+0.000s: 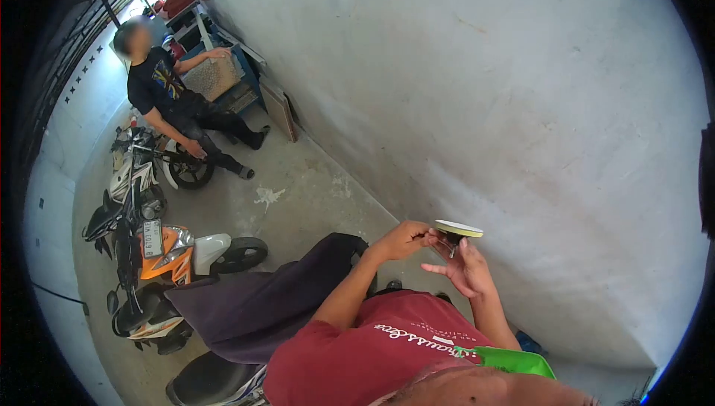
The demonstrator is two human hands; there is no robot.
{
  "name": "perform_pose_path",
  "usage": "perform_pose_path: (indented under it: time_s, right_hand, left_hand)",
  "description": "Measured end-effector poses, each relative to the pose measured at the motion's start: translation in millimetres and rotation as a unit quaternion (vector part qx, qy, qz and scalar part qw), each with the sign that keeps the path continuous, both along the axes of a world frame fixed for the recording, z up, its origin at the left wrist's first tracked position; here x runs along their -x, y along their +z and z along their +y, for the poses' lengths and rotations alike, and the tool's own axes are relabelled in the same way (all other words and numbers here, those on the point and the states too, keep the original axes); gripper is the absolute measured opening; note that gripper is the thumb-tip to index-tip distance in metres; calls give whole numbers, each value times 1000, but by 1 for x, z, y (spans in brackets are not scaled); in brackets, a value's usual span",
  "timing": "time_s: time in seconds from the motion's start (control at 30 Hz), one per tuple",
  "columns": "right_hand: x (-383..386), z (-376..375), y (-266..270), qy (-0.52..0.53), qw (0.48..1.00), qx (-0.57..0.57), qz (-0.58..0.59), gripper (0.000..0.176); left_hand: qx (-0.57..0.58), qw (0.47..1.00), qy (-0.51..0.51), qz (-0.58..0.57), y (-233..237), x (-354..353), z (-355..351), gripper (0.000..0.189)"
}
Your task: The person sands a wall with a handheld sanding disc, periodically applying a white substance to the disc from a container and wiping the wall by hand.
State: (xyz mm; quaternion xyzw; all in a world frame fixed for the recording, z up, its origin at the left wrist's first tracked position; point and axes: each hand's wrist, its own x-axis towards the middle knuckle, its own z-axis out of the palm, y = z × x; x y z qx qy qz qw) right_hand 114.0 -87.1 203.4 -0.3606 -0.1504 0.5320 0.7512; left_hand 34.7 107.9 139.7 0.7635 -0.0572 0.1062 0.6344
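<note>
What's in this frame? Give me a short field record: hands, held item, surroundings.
left hand: pinches the round disc at its edge
right hand: open, fingers spread, just under the round disc
round disc: flat, pale top, yellow-green rim, small dark part beneath
nearby: dark cloth, green item, wall
background: seated person, parked motorcycles

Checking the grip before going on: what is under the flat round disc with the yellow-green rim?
A small dark piece hangs under the disc, which the left hand holds; the right hand is open below. The underside itself is hidden.
</note>
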Motion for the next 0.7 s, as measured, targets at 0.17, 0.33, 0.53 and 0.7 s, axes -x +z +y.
perform_pose_path:
  time_s: [0.17, 0.33, 0.53, 0.7]
  right_hand:
    - [3, -3, 3, 28, 997, -40, 68, 50]
    - [-1, -10, -5, 33, 997, 5, 74, 53]
    - [-15, -17, -25, -110, 984, 125, -66, 56]
    - [-18, -6, -45, -143, 983, 99, -65, 53]
  left_hand:
    - [2, 998, -56, 42, 16, 8, 5, 32]
    - [63, 995, -56, 55, -15, 6, -7, 32]
    - [-23, 995, 31, 93, -13, 2, -17, 40]
    - [63, 996, -10, 64, -4, -17, -51, 44]
